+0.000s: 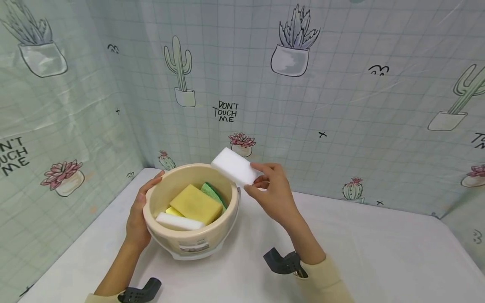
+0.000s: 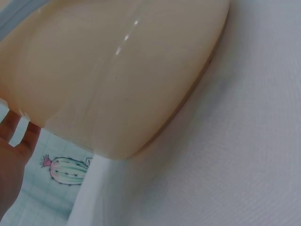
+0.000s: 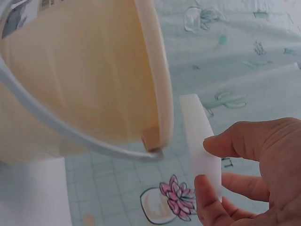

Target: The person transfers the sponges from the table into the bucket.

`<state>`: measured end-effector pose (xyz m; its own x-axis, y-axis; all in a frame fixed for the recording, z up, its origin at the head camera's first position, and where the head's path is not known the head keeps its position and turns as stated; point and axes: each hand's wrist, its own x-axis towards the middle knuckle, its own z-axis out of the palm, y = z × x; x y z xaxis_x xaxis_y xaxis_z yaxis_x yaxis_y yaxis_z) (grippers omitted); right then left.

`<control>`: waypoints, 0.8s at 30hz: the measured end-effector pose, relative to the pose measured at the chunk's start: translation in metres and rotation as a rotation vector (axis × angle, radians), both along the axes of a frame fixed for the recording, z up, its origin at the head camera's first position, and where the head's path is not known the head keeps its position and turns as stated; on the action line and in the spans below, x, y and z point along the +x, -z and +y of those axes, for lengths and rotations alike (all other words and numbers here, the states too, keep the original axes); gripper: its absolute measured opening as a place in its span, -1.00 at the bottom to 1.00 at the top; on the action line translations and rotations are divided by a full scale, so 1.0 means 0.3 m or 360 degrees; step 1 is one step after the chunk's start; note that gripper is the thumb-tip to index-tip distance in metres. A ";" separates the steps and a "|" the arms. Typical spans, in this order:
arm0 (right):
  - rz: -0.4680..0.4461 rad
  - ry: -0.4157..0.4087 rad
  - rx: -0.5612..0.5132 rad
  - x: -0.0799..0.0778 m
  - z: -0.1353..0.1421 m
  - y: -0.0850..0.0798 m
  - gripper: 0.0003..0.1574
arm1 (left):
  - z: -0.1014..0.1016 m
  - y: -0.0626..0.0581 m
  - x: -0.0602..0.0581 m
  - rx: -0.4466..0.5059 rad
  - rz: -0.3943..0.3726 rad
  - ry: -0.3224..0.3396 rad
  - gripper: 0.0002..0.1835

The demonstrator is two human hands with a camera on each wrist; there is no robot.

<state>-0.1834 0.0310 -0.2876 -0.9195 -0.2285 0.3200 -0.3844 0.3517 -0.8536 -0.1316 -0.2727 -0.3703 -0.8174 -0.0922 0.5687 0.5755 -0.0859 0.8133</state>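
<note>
A cream bucket [image 1: 191,240] stands on the table, its mouth tipped toward the camera. My left hand [image 1: 138,219] holds its left side, a digit reaching up to the rim; in the left wrist view the fingers [image 2: 30,136] lie against the bucket's wall. Over the far right rim, my right hand [image 1: 273,191] pinches a white sponge block [image 1: 235,166] between thumb and fingers. The right wrist view shows this block [image 3: 200,136] edge-on, just outside the bucket's rim [image 3: 162,84]. Inside the bucket lie a yellow sponge [image 1: 197,204], a green sponge [image 1: 213,192] and another white block [image 1: 179,221].
The bucket's pale handle [image 1: 197,255] hangs down along its front. A white cloth covers the table [image 1: 363,248]. Behind and to the left rises a cactus-print sheet [image 1: 242,75], close to the bucket's far side. Dark wrist devices [image 1: 282,261] sit on both arms.
</note>
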 end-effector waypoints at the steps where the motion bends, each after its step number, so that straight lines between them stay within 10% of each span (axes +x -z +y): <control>1: 0.0000 -0.0007 -0.0001 0.003 -0.010 -0.001 -0.34 | 0.001 0.000 0.000 0.0001 -0.0001 0.0002 -0.43; 24: 0.0123 -0.0226 0.0205 0.046 -0.149 -0.019 -0.38 | -0.005 0.013 -0.014 -0.0002 0.0036 0.0023 -0.43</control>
